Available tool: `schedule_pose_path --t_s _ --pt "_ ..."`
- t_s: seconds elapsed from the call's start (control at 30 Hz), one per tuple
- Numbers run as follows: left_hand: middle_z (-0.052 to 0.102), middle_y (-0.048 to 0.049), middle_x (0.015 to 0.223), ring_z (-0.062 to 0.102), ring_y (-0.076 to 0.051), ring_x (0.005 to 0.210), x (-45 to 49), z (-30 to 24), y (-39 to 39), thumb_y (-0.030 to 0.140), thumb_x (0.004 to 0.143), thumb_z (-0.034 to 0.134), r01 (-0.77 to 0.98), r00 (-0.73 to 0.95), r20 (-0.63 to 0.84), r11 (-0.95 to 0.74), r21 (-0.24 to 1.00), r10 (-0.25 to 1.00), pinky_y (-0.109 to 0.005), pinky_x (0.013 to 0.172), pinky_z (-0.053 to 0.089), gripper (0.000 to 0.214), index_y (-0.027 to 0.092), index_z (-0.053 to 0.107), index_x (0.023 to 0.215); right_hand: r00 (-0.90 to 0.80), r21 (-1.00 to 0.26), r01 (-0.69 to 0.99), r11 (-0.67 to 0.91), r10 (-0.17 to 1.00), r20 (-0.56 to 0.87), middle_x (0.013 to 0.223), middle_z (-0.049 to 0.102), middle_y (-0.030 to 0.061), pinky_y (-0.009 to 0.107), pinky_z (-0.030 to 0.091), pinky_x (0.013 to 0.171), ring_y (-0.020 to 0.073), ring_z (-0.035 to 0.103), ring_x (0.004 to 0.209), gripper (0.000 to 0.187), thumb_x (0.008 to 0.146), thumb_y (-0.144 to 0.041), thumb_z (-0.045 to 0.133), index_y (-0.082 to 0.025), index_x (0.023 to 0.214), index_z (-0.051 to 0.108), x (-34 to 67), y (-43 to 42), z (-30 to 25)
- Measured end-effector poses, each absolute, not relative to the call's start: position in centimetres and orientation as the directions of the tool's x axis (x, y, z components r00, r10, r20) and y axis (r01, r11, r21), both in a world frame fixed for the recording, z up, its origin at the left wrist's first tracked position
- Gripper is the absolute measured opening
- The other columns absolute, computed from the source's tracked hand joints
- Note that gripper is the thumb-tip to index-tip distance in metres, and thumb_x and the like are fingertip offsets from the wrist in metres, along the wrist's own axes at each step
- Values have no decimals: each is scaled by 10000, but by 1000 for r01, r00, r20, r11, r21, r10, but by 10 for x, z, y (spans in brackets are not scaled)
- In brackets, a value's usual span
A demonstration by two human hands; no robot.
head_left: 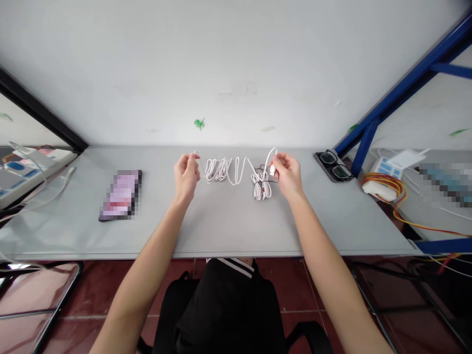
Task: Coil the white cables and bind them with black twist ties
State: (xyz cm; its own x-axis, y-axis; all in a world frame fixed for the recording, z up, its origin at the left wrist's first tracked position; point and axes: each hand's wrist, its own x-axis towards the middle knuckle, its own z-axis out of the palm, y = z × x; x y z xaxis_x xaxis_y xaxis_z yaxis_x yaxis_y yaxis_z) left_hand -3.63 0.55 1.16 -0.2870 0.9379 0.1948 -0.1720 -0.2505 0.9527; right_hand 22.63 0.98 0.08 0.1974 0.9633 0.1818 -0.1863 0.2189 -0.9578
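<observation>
A white USB cable hangs in loose waves between my two hands, above the grey table. My left hand pinches one end of it; the tip there is mostly hidden by the fingers. My right hand is closed on the other end, with the USB plug showing beside the fingertips. Behind the cable, a coiled white cable bundle lies nearer my left hand. Close to my right hand rest tied white cable bundles with dark ties around them.
On the table a phone lies at the left. A pair of glasses sits on a dark case at the right. Beyond the blue frame are a power strip and red-yellow wires. A white wall closes the back.
</observation>
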Motion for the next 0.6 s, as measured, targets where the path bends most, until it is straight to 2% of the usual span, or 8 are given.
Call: schedule_pose_path --t_s 0.17,0.3,0.4,0.6 --pt "288 85 513 224 -35 380 -47 17 7 344 855 612 -261 -367 175 -281 923 914 -175 370 166 237 184 512 713 308 -935 -180 306 920 242 626 568 -36 211 231 380 39 331 416 433 656 -570 773 -212 730 541 237 14 1" --pt "323 70 513 248 -38 389 -51 21 7 300 836 586 -290 -382 158 -281 915 911 -183 376 192 239 176 497 652 317 -943 -173 284 923 220 596 543 -39 214 222 370 32 307 404 448 635 -573 783 -201 664 535 242 15 3" --pt "344 61 511 289 -41 412 -53 22 7 290 815 606 -247 -385 171 -280 928 907 -176 392 239 227 165 537 638 312 -949 -185 257 931 191 590 550 -36 210 228 366 35 336 407 440 600 -544 815 -196 645 550 244 14 4" --pt "345 63 481 333 -48 408 -63 19 10 369 811 670 -180 -223 126 -168 969 967 -168 379 260 235 157 648 714 267 -958 -195 208 952 153 536 497 -53 199 246 387 39 367 428 384 541 -465 863 -189 645 617 247 13 5"
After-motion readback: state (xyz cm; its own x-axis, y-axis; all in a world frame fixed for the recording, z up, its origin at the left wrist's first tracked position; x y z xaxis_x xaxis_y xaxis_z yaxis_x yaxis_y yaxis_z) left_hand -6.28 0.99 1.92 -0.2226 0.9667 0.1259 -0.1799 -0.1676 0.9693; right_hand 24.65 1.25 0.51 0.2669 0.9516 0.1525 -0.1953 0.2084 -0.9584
